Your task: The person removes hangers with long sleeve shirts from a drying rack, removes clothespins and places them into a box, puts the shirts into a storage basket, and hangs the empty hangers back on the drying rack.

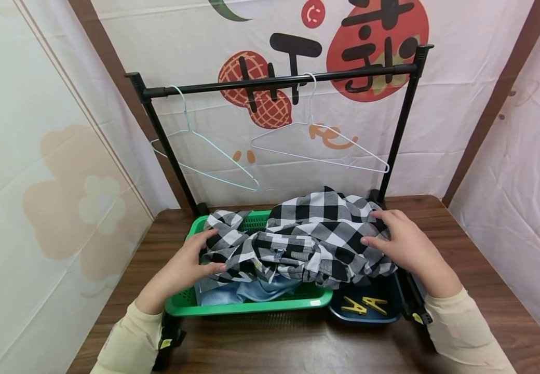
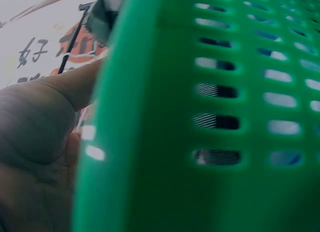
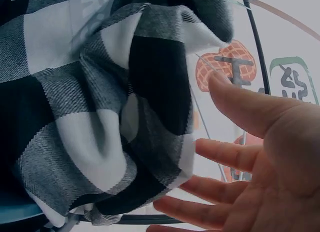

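A crumpled black-and-white checked shirt (image 1: 293, 244) lies heaped over a green plastic basket (image 1: 246, 310), its right part hanging over a small dark-blue bin (image 1: 368, 320). My left hand (image 1: 183, 270) is at the shirt's left end, fingers spread; in the left wrist view the basket's slotted wall (image 2: 165, 117) hides part of that hand (image 2: 37, 127). At the shirt's right end, my right hand (image 1: 410, 246) has its thumb and fingers apart. The right wrist view shows that hand (image 3: 280, 157) beside a shirt fold (image 3: 160, 82), without gripping it.
Light-blue cloth (image 1: 251, 292) lies in the basket under the shirt. Yellow clothespins (image 1: 354, 305) are in the bin. Behind stands a black rack (image 1: 274, 81) bearing a pale-green hanger (image 1: 218, 150) and a white hanger (image 1: 321, 158). Everything stands on a brown wooden table (image 1: 260, 345).
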`<state>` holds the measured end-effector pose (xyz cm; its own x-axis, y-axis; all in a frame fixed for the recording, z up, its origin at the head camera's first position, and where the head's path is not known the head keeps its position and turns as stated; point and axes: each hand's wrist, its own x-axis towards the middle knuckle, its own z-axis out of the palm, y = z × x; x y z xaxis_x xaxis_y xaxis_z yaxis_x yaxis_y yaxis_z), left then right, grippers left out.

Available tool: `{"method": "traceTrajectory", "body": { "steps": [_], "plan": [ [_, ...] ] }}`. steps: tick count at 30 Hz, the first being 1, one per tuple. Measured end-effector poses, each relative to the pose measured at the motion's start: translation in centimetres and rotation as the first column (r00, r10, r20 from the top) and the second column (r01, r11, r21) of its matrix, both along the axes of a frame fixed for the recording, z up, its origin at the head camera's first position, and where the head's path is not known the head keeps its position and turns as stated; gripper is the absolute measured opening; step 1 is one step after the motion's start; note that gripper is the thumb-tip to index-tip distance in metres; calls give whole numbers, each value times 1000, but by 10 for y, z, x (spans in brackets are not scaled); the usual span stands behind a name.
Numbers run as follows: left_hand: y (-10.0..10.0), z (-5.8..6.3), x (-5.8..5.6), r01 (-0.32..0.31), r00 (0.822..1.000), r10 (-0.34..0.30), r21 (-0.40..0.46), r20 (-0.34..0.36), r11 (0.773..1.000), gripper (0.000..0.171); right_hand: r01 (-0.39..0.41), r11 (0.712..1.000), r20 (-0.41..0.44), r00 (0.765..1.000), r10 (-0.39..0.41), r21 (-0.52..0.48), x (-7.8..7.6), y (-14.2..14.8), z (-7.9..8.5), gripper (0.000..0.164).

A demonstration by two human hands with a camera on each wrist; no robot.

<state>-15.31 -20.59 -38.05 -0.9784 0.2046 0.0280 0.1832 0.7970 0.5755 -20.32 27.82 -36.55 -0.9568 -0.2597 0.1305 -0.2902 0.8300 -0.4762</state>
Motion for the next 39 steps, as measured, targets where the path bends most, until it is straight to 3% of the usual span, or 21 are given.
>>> {"method": "traceTrajectory", "body": {
  "steps": [5, 13, 20, 23, 27, 33, 39],
  "plan": [
    [1, -10, -4, 11, 1000, -11, 2, 13, 1000, 90, -23, 999, 62, 998, 21, 41, -4, -2, -8, 84],
    [6, -16, -6, 22, 1000, -21, -49, 4, 999, 80, -67, 993, 76, 995, 59, 99, -6, -8, -18, 86],
    [8, -19, -3, 74, 996, -67, -108, 66, 991, 55, -99, 986, 84, 993, 88, 133, -8, -13, -28, 77],
    [7, -21, -4, 67, 995, -59, -113, 79, 991, 48, -117, 984, 99, 990, 104, 135, -8, -16, -30, 72],
    [8, -23, -7, 61, 996, -51, -136, 75, 989, 43, -135, 981, 125, 985, 118, 142, -8, -18, -32, 67],
    [11, -23, -10, 97, 995, -93, -151, 36, 984, 29, -184, 972, 154, 975, 162, 144, -9, -22, -34, 64],
    [11, -25, -14, 77, 996, -71, -153, 46, 985, 24, -244, 958, 205, 956, 211, 152, -10, -27, -36, 64]
  ]
}}
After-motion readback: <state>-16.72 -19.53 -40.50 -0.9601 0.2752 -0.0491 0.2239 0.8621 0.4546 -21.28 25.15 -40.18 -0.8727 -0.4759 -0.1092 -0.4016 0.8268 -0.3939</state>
